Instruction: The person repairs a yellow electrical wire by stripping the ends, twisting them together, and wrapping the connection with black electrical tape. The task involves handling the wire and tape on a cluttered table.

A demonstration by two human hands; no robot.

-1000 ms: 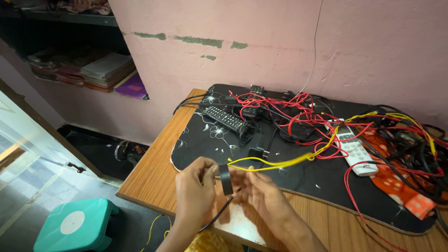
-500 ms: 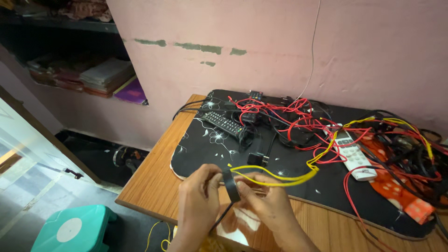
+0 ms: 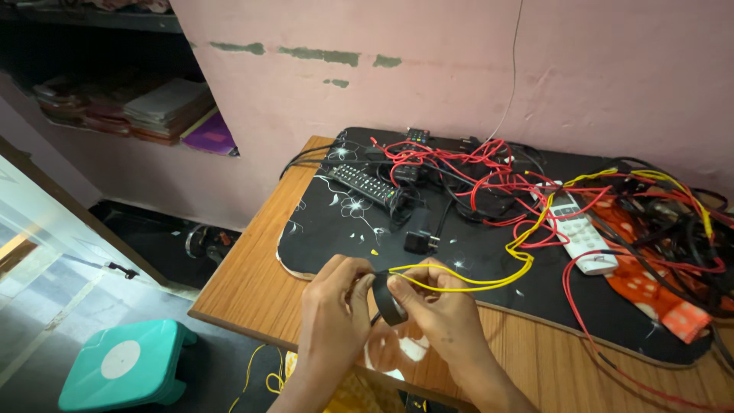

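Gripping a roll of black tape (image 3: 388, 300) between them, the left hand (image 3: 332, 313) and right hand (image 3: 443, 313) sit close together at about six o'clock in the view, over the front edge of the wooden table (image 3: 252, 283); both are closed on the roll, the left from its nine o'clock side, the right from its three o'clock side; the right fingers also pinch a yellow wire (image 3: 466, 279), which runs off toward two o'clock and climbs across the black mat (image 3: 336, 237); at twelve o'clock from the hands a small black plug (image 3: 418, 241) lies on the mat, and beyond it, toward eleven o'clock, a black remote (image 3: 367, 183); a tangle of red wires (image 3: 474, 172) spreads near one o'clock; a white remote (image 3: 577, 233) lies at two o'clock, just beside an orange cloth (image 3: 650, 291); down at eight o'clock, on the floor, stands a teal stool (image 3: 126, 363); books (image 3: 160, 107) fill a wall shelf at ten o'clock.
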